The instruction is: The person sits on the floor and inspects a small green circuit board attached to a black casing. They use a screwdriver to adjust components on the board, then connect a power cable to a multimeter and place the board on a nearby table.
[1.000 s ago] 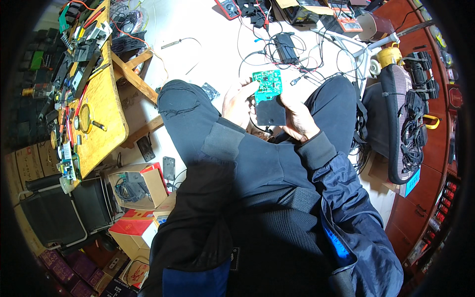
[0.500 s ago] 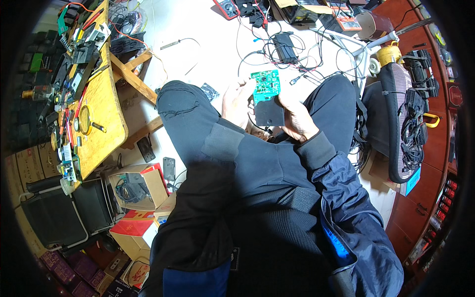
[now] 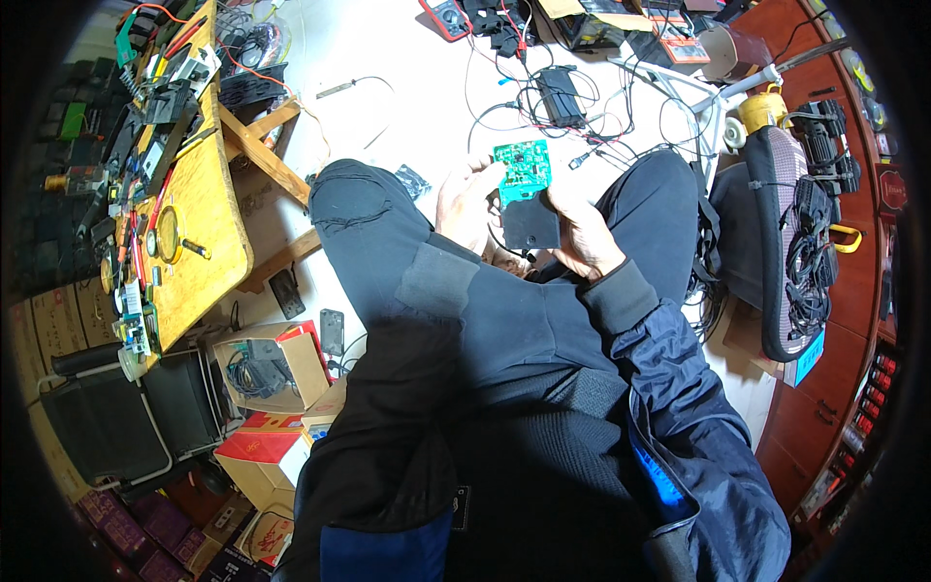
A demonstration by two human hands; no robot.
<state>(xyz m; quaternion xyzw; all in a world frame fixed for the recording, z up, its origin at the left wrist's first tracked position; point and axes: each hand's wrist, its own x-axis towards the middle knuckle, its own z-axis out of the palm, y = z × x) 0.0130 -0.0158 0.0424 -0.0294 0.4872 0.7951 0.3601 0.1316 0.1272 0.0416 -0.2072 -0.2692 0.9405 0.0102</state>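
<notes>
Between my knees I hold up a green circuit board [image 3: 524, 173] crowded with small parts. A flat black plastic casing [image 3: 531, 225] covers or joins its lower half; how the two are fixed together I cannot tell. My left hand [image 3: 464, 206] grips the left edge, fingers at the board's side. Along the right edge, my right hand [image 3: 582, 231] is closed on the same piece. A thin black cable [image 3: 522, 254] leaves the casing's lower end, near my lap.
A yellow workbench [image 3: 199, 233] with tools and a magnifying glass [image 3: 169, 235] stands left. Ahead on the white floor lie a black power adapter [image 3: 561, 95], tangled cables and a red multimeter [image 3: 446, 17]. Cables rest on a padded seat [image 3: 776, 242] at right; an open carton [image 3: 272, 369] sits lower left.
Almost nothing differs. The board and casing have shifted a very little in the picture, with both hands still holding them.
</notes>
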